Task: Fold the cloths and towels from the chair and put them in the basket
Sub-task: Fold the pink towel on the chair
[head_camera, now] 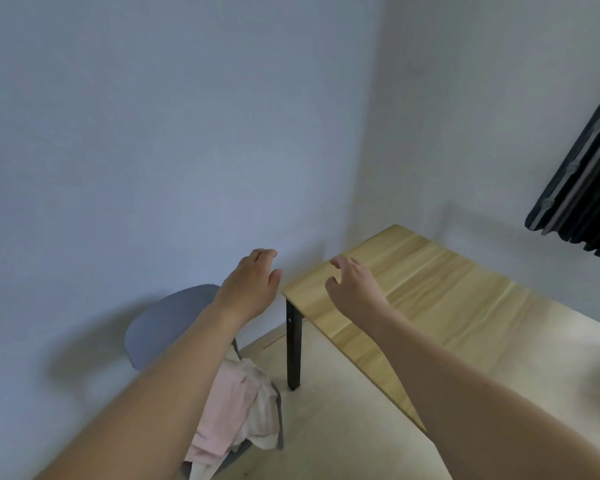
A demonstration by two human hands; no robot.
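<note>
Over on the left, the grey chair [160, 323] is sitting against the wall, and the cloths and towels [236, 407] are lying heaped on its seat, a pink one on top of something paler, with a corner drooping off the front edge. They're looking dumped rather than folded, so nothing's started on them yet as far as I can tell.

The left hand [250, 282] is hovering up in the air above the chair, fingers loosely curled and a bit apart, gripping nothing. The forearm is crossing right over the pile, which is why part of it's hidden.

Next to it the right hand [354, 289] is floating over the near corner of the wooden table [447, 299], also half-open with curled fingers, holding nothing. The two hands are near each other but not touching.

My guess is the bare tabletop is getting used as the folding surface, since it's just beside the chair. The basket isn't showing anywhere in this view. Dark curtain [582, 181] is hanging far right.
</note>
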